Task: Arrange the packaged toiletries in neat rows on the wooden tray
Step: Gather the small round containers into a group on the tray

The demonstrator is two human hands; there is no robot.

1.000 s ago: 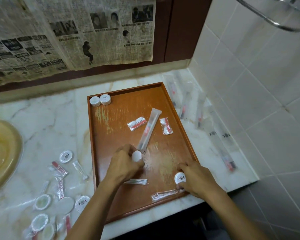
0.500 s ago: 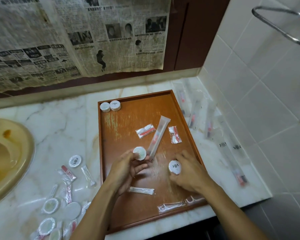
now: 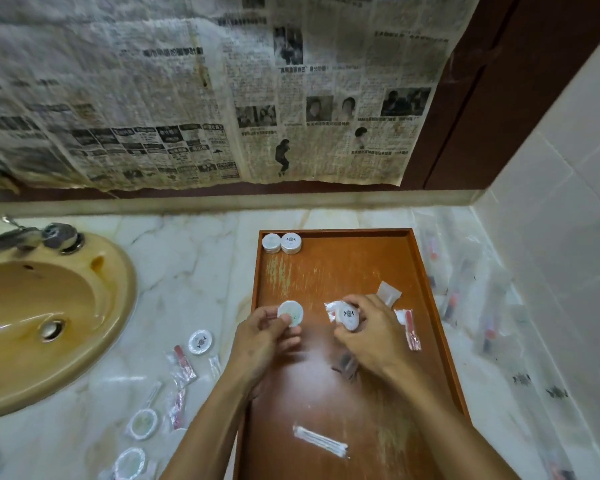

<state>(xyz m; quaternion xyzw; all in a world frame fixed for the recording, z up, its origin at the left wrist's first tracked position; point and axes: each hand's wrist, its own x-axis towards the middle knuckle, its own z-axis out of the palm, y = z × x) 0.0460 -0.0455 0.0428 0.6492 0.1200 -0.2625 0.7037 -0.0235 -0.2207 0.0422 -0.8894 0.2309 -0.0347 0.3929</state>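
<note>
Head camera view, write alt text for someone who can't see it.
Two bare hands, left hand and right hand, each hold a round white packaged disc over a reddish-brown wooden tray on a marble counter. Two more white round discs sit in the tray's far left corner.

Over the wooden tray (image 3: 426, 292), left hand (image 3: 264, 341) and right hand (image 3: 371, 336) each pinch a round packet.

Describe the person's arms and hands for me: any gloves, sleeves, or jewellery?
Both the left hand and the right hand are bare, without gloves. No rings, watch or bracelets are visible. The forearms are uncovered down to the frame's lower edge, with no sleeves in view.
</note>
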